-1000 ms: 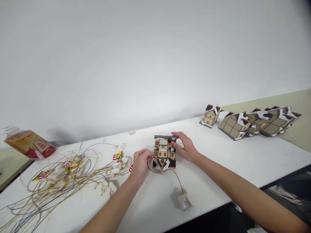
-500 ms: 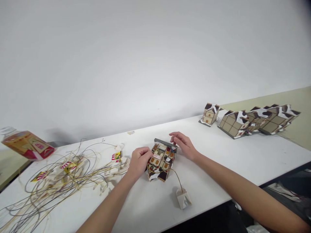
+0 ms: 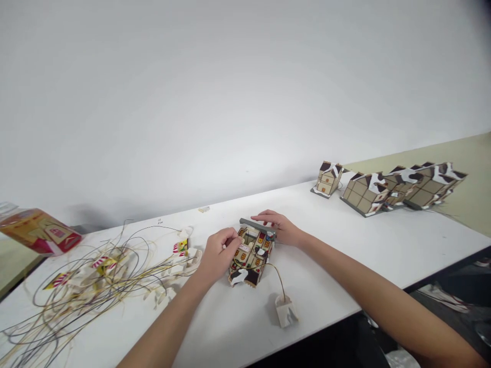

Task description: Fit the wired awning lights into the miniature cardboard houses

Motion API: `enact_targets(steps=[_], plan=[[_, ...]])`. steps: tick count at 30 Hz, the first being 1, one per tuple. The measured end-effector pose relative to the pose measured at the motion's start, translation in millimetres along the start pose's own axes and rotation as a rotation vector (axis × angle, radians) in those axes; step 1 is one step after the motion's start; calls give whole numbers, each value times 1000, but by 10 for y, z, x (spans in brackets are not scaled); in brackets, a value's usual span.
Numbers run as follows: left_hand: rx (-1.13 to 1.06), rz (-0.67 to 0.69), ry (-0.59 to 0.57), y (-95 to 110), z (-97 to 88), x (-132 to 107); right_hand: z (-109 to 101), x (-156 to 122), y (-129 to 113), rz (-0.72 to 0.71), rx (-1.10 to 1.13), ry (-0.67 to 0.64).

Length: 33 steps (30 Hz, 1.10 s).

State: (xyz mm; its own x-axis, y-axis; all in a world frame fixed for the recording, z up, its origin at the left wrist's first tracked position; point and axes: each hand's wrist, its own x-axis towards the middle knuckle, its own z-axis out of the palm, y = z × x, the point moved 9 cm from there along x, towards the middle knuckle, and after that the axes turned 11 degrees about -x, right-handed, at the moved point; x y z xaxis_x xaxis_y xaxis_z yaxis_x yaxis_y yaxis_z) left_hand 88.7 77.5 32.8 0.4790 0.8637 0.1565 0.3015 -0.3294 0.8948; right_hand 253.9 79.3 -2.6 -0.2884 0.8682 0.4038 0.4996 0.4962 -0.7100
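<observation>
Pinching with the left hand (image 3: 220, 251) at the left edge of a small cream-and-brown model house (image 3: 253, 254), thumb and forefinger drawn together; cannot tell whether on the wall itself or on something thin beside it. Reaching with the right hand (image 3: 283, 228) along the far side of the house's flat dark-grey base (image 3: 258, 226), with the forefinger stretched out and the other fingers bent; cannot tell a grip from a light touch. Having the house on its back between both hands, windowed front upward, with the dark-brown, white-patched roof nearest the body and the base toward the plain pale wall (image 3: 230, 102).

Trailing from beside the left hand, across the roof end, by a thin yellow-and-dark wire (image 3: 279, 276) to a small white notched casing (image 3: 286, 313) near the front edge of the smooth white surface (image 3: 330, 225).

Farther left, spread with a loose tangle of yellow and black wires (image 3: 115, 289), mixed with white casings and with yellow tags striped red and white (image 3: 180, 247). Bounded at far left by a big bottle with an orange-and-red label (image 3: 46, 230).

Off to the right, set with one upright snowy-roofed house (image 3: 327, 180) and, just beside, with a close row of similar houses (image 3: 364, 193).
</observation>
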Motion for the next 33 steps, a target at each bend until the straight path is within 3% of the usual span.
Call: enact_targets(steps=[8, 25, 29, 33], plan=[[69, 132, -100, 156, 42, -5, 63, -36, -187, -27, 40, -111], [67, 139, -134, 139, 40, -13, 62, -22, -265, -57, -46, -129], [73, 200, -114, 195, 0, -35, -21, -29, -238, -50, -201, -69], [73, 248, -158, 259, 24, -58, -182, -78, -140, -32, -624, 13]])
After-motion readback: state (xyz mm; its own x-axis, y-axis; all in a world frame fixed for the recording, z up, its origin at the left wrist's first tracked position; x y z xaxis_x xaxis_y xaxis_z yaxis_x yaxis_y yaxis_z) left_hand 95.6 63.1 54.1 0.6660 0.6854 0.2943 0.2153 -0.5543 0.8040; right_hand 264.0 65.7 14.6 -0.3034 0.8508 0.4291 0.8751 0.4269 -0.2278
